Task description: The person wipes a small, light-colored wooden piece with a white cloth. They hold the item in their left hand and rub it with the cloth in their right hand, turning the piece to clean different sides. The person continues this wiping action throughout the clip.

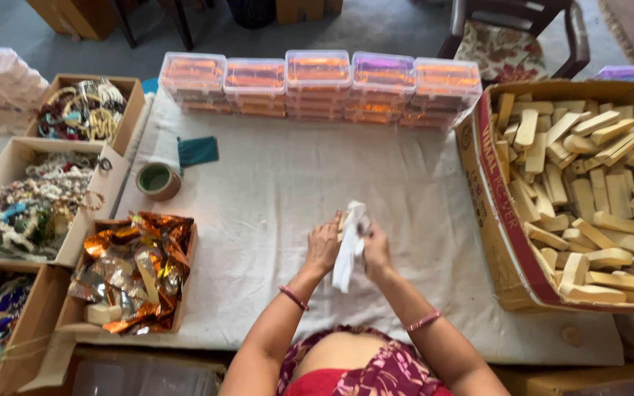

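My left hand [323, 248] and my right hand [376, 249] meet over the middle of the white cloth [273, 191]. Together they grip a small pale wooden stick [343, 220] and a strip of white paper [349, 246] that wraps around it and hangs down between my wrists. Each wrist wears a thin red band. A large cardboard box [487, 183] full of the same pale wooden sticks [588, 191] stands to my right.
Stacked clear plastic boxes with orange contents [317, 84] line the far edge. A tape roll [158, 180] and teal cloth [198, 151] lie at left. Cardboard trays hold shiny foil wrappers [137, 268], beaded bracelets [34, 209] and bangles [82, 110]. A chair [515, 37] stands beyond.
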